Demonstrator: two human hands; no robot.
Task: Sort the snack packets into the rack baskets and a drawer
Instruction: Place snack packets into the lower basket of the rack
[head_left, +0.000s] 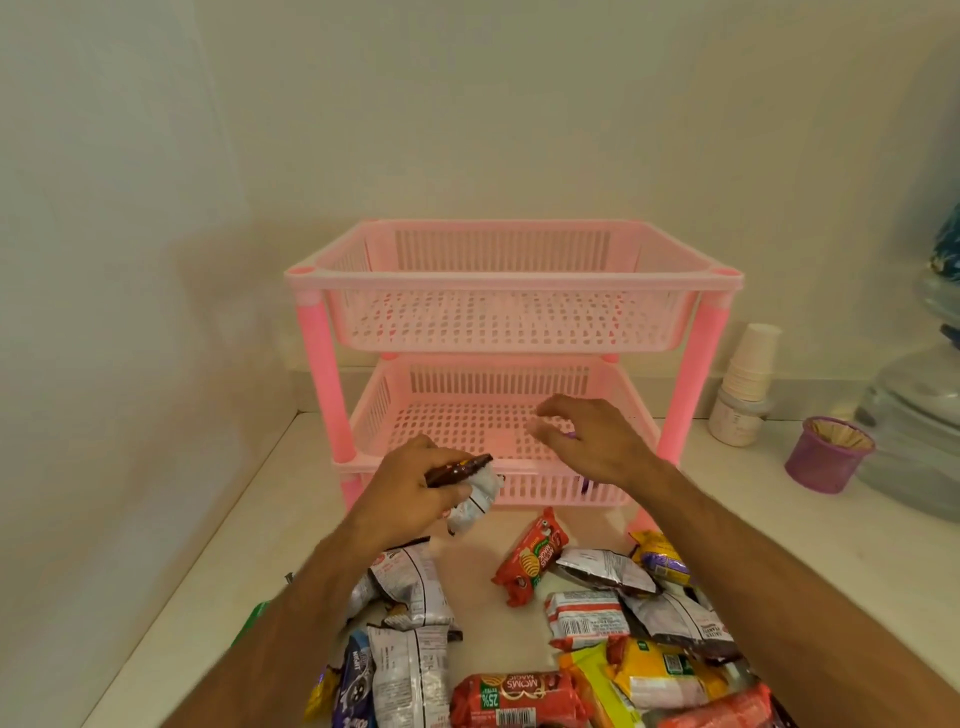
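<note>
A pink two-tier rack (511, 364) is seen at centre frame, on a pale table (208, 571) against the wall; top basket (511, 283) and lower basket (498, 415) both look bare of packets, as far as can be seen. The left hand (415, 491) is held at centre-left, just in front of the lower basket's front rim, fingers clenched around a crumpled brown & silver packet (467, 491). The right hand (587, 441) is held over the lower basket w/ fingers spread and released; a small purple bit shows beside it, but whether anything is pinched can't be told. The rest of the snack packets are piled on the table at the bottom of the frame, btwn & below the forearms: a red biscuit packet (530, 558) lying apart nearest the rack, silver packets (415, 587) at lower left, another red biscuit packet (514, 699) at bottom centre, yellow packets (660, 675) at lower right. At right of frame, a stack of paper cups (750, 369) and a purple cup (826, 457) are seen, near a large clear water bottle (914, 415) at the edge.
</note>
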